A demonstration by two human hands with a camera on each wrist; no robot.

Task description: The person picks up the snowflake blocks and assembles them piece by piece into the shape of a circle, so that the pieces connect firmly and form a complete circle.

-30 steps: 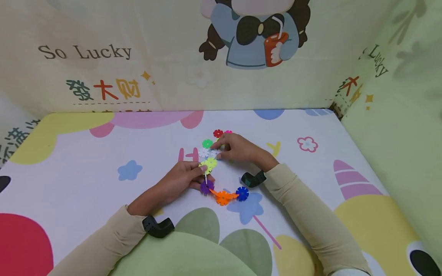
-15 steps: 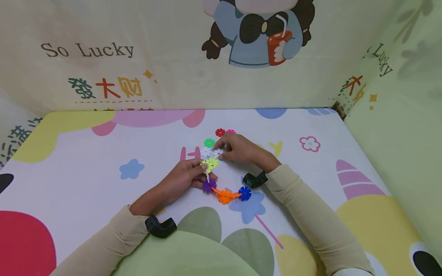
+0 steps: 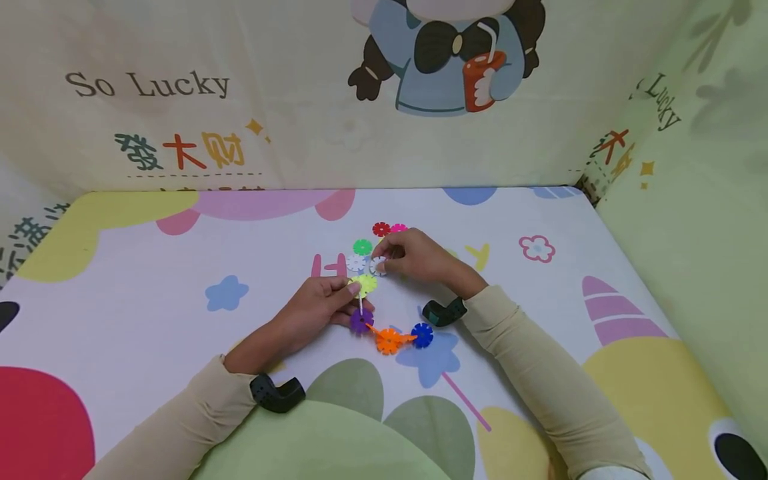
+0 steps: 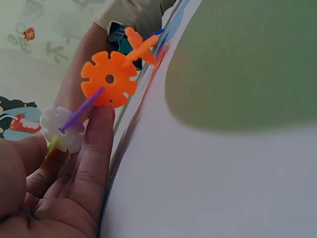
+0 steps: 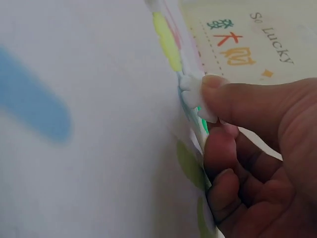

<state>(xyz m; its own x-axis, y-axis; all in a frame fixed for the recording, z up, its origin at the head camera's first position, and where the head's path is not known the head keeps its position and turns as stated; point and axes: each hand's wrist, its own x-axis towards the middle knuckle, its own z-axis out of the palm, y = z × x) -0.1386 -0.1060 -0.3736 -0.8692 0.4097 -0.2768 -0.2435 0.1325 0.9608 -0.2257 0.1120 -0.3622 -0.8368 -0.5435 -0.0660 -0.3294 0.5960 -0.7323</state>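
Observation:
In the head view my left hand [image 3: 324, 307] pinches a yellow notched snowflake disc [image 3: 366, 285], one end of a chain of linked discs. From it the chain runs through a white disc [image 4: 61, 129], a purple disc [image 3: 361, 321] and orange discs [image 3: 387, 341] to a dark blue disc [image 3: 423, 335]. The left fingers lie beside the white and purple discs in the left wrist view. My right hand [image 3: 414, 255] pinches a loose white disc [image 5: 192, 94] between thumb and index finger, just beyond the yellow end of the chain.
Loose discs lie near the right hand: another white one [image 3: 355, 262], a green one [image 3: 363, 247], a red one [image 3: 381, 229] and a pink one [image 3: 399, 228] partly behind the hand. A printed cloth [image 3: 150, 320] covers the table; curtains [image 3: 288, 100] hang behind and at the right.
The white disc under the right fingertips is now tipped up in their pinch. The yellow disc in the left hand has tilted slightly. Both arms stay nearly in place.

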